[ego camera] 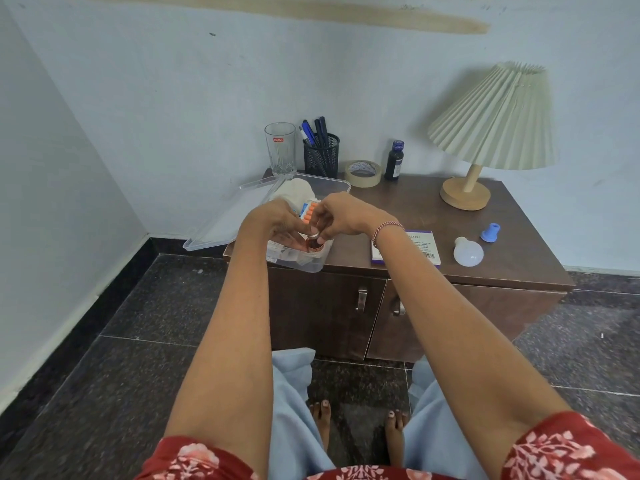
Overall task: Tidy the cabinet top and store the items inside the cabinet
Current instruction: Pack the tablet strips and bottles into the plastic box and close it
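- Brown wooden cabinet point(519, 252) with two closed doors stands below the fingers, and its metal door handles point(361, 299) hang under them.
- The left hand point(277, 221) cups a small brown glass vial with an orange label point(314, 244), with its fingers curled under and around it.
- The right hand point(341, 214) pinches the silver cap of the vial from above, with thumb and fingertips.
- The vial is between both hands, just over the near end of a clear plastic container point(311, 267) on the cabinet top.
- Just behind the fingers, inside the container, lie an orange and blue blister pack point(307, 213) and a white cloth point(294, 192).
- Left of the fingers, a clear plastic lid point(221, 223) leans on the container.
- Right of the fingers lie a purple and white cardboard box point(424, 249), a white light bulb point(468, 251) and a small blue plastic piece point(490, 232).
- Far beyond the fingers, by the wall, stand a clear glass tumbler point(280, 148), a black mesh pen holder point(322, 157), a beige tape roll point(363, 174), a dark blue bottle point(394, 161) and a cream pleated lamp point(491, 123).
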Motion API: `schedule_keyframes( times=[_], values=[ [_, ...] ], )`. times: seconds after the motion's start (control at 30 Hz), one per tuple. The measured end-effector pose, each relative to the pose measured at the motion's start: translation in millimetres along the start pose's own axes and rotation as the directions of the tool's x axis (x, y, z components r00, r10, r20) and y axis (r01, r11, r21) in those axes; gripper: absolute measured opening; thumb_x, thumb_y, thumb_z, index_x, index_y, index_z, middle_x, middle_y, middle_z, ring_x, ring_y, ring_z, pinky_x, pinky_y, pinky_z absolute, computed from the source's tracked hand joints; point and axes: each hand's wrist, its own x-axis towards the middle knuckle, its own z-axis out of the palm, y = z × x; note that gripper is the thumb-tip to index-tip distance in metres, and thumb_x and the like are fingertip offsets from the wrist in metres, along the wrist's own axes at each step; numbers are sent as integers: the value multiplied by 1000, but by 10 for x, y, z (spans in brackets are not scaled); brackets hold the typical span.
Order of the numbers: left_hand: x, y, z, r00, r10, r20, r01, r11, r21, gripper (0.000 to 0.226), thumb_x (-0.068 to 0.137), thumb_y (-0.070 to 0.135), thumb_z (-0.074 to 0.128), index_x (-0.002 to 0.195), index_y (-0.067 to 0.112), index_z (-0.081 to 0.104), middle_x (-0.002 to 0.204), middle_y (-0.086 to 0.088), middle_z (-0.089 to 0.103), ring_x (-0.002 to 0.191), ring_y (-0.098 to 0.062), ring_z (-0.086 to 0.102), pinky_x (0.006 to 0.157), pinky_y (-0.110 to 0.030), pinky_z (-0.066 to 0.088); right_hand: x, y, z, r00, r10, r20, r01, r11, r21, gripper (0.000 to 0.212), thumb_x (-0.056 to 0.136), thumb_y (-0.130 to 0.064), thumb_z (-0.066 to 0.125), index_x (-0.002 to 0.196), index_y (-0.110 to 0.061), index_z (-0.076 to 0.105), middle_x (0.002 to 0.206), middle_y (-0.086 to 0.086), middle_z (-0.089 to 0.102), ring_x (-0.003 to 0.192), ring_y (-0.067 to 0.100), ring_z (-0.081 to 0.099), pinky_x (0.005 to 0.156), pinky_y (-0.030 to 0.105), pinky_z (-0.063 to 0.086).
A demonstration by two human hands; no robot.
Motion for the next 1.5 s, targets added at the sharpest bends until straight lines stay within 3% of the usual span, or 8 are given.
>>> schedule_keyframes(
  times=[0.2, 0.27, 0.37, 0.6, 0.9, 1.13, 1.27, 1.5],
  values=[
    [-41, 82, 110, 999, 5, -50, -8, 998, -61, 43, 83, 6, 69, 121, -10, 55, 119, -26, 63, 92, -31, 69, 96, -38, 52, 3, 49, -29, 999, 17, -44, -17, 1000, -5, 36, 77, -4, 74, 112, -5, 67, 111, 12, 70, 94, 19, 67, 92, 28, 51],
    [-47, 91, 111, 998, -5, -61, 1, 998, -66, 42, 83, 7, 69, 119, -9, 55, 119, -24, 64, 104, -33, 66, 91, -32, 54, 15, 40, -24, 997, 20, -72, -23, 999, -36, 36, 78, -6, 74, 113, -6, 67, 114, 11, 69, 90, 15, 63, 87, 24, 48],
    [-26, 99, 96, 994, -5, -109, 0, 999, -44, 34, 82, 10, 71, 112, -2, 59, 117, -18, 66, 96, -27, 69, 75, -25, 54, 23, 23, -23, 995, 4, -98, -15, 994, -107, 36, 78, -13, 74, 114, -8, 69, 117, 10, 66, 92, 15, 59, 81, 22, 43],
    [-44, 124, 76, 994, -24, -109, 16, 997, -69, 45, 75, 5, 76, 116, -3, 59, 116, -18, 66, 94, -26, 68, 97, -35, 52, -3, -15, -49, 998, -1, -57, -9, 984, -176, 34, 80, -15, 73, 113, -9, 69, 115, 9, 69, 102, 21, 65, 92, 26, 46],
    [-49, 138, 84, 994, -28, -110, 26, 999, -22, 47, 77, 11, 76, 120, 2, 60, 116, -13, 65, 69, -15, 64, 66, -19, 52, -41, -5, -114, 1000, -4, 1, 4, 979, -205, 32, 87, -18, 65, 117, -7, 68, 117, 10, 69, 104, 23, 63, 99, 32, 45],
    [0, 154, 85, 995, -42, -88, 41, 999, -10, 46, 78, 9, 75, 121, 2, 59, 117, -15, 65, 73, -18, 66, 77, -23, 55, -40, -42, -100, 1000, 10, -21, -14, 977, -210, 32, 86, -19, 67, 116, -7, 68, 116, 9, 69, 101, 22, 63, 94, 29, 45],
    [22, 138, 68, 994, -38, -99, 37, 999, -9, 44, 78, 6, 74, 120, 0, 60, 117, -17, 65, 93, -25, 69, 95, -31, 53, -49, -42, -95, 1000, 10, -21, -14, 981, -192, 33, 86, -20, 67, 116, -8, 68, 116, 9, 69, 102, 22, 64, 95, 29, 45],
    [124, 106, 8, 944, 91, -318, -111, 993, -46, 26, 83, 4, 69, 108, -4, 68, 106, -19, 69, 92, -25, 70, 91, -35, 55, -86, 15, -204, 996, -13, -88, 7, 998, -64, 34, 89, -17, 62, 122, -8, 63, 124, 9, 65, 111, 20, 61, 88, 22, 40]
  ],
)
